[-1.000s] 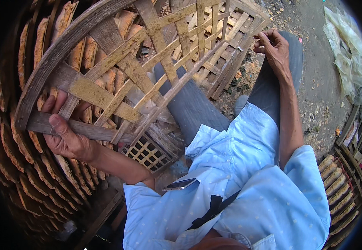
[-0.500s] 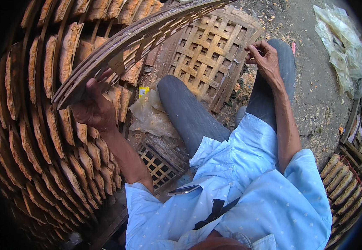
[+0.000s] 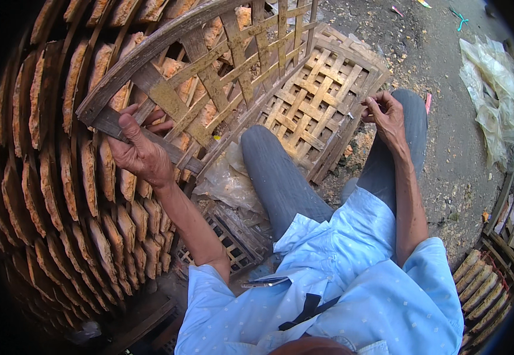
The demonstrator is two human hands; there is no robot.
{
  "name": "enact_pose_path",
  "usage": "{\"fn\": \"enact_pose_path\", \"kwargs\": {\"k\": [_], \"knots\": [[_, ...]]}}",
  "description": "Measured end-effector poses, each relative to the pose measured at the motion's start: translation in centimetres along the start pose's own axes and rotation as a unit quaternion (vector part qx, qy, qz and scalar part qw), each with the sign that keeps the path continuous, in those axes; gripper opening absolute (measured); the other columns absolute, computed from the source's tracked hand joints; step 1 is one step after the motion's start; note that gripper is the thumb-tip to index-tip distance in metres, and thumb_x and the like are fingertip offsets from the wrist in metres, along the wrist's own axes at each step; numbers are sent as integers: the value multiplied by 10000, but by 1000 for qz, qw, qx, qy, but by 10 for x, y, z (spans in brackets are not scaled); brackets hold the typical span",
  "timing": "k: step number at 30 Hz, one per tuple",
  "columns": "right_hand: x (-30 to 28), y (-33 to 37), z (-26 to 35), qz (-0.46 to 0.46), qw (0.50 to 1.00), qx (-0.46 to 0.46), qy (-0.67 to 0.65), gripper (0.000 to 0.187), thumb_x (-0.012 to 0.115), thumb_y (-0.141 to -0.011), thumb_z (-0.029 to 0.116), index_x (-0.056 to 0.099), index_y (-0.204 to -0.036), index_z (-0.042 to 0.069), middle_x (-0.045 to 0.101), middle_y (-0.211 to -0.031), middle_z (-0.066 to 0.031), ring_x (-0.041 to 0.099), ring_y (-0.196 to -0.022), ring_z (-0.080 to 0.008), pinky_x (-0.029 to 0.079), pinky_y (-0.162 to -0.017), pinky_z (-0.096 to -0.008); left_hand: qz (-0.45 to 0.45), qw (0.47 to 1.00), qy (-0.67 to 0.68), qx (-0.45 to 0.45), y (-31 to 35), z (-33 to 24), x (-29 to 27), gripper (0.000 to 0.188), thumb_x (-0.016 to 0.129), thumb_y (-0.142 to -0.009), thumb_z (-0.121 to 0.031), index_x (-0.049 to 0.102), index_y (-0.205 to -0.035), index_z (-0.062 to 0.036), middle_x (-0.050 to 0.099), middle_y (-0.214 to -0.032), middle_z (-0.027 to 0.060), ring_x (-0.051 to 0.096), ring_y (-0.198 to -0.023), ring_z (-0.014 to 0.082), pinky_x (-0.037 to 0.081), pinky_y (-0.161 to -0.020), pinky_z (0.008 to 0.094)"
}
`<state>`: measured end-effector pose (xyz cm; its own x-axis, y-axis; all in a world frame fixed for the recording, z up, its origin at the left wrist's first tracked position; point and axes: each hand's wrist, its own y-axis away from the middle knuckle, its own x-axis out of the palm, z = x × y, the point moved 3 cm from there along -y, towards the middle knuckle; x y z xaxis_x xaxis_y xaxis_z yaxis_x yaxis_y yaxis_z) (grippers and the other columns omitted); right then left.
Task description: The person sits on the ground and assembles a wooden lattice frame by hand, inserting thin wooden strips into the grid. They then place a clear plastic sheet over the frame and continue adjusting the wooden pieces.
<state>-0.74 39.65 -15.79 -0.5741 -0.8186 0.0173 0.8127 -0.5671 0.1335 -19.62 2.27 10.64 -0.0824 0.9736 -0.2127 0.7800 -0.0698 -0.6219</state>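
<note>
My left hand point(image 3: 145, 158) grips the near corner of a woven bamboo tray point(image 3: 171, 103) with a wooden frame. The thumb is on the near side, and the fingers reach round behind and show through the lattice. The tray stands tilted, its open slats facing me. Beyond my knees a stack of similar woven trays point(image 3: 313, 97) lies on the ground, partly covered by the raised one. My right hand point(image 3: 390, 121) hovers over my right knee, apart from the stack, thumb and fingertips pinched together. Whatever may be between those fingertips is too small to make out.
Rows of racked trays bearing orange-brown crusty slabs point(image 3: 94, 171) fill the left side. Clear plastic sheeting point(image 3: 494, 97) lies at the far right, and a crumpled plastic bag point(image 3: 230, 183) beside my left knee. Another lattice tray point(image 3: 224, 234) sits under my left forearm. More slabs point(image 3: 482, 290) stand lower right.
The tray in my left hand has turned from nearly edge-on to showing its lattice face. My right hand keeps its pinch over the knee. The whole view has shifted slightly.
</note>
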Motion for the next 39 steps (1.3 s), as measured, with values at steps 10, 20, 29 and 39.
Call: {"fn": "enact_pose_path", "kwargs": {"k": [10, 20, 29, 39], "knots": [[-7, -11, 54, -131, 975, -87, -158, 183, 665, -1074, 167, 643, -1084, -15, 770, -1068, -157, 760, -876, -180, 677, -744, -347, -11, 994, -26, 106, 55, -15, -29, 351, 580, -1116, -314, 627, -1134, 33, 747, -939, 218, 688, -559, 237, 525, -419, 276], [75, 30, 236, 50, 941, -289, -168, 94, 697, -1038, 81, 679, -1064, -8, 790, -984, -135, 749, -823, -136, 643, -729, -273, 5, 997, -7, 79, 71, -34, -22, 325, 602, -1106, -320, 643, -1117, 1, 769, -992, 231, 633, -496, 204, 472, -423, 258], [105, 26, 240, 53, 944, -324, 4, 51, 739, -997, 49, 702, -1012, 18, 764, -901, -70, 729, -784, -108, 616, -684, -254, 22, 996, -5, 81, 77, -34, -24, 318, 601, -1107, -313, 658, -1117, -1, 767, -997, 251, 633, -489, 201, 455, -411, 249], [115, 57, 270, 102, 938, -327, -61, 49, 737, -992, 10, 709, -1019, -21, 751, -921, -76, 714, -786, -99, 613, -695, -246, 27, 998, -3, 58, 82, -36, -25, 314, 610, -1100, -306, 639, -1140, 4, 750, -1038, 234, 715, -604, 226, 502, -412, 262]]}}
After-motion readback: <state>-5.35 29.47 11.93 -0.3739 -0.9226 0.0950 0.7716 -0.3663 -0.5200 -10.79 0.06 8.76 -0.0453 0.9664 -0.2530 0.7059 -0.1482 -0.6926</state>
